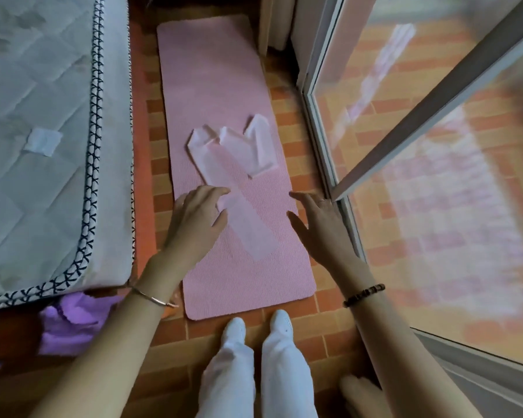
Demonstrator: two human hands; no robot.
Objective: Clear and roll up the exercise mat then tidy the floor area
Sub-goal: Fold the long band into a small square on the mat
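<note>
A pink exercise mat (212,86) lies flat and unrolled on the orange brick-pattern floor, running away from my feet. Thin white translucent bags (239,152) lie spread across its middle, one long strip reaching toward me. My left hand (194,218) hovers palm down over the mat's left side, fingers apart, its fingertips at the edge of the long white strip. My right hand (320,218) is held out over the mat's right edge, fingers spread, holding nothing.
A quilted mattress (43,131) with black-and-white trim borders the mat on the left, purple cloth (67,321) beneath its corner. A glass sliding door and its frame (323,152) stand close on the right. My white-socked feet (257,327) stand at the mat's near end.
</note>
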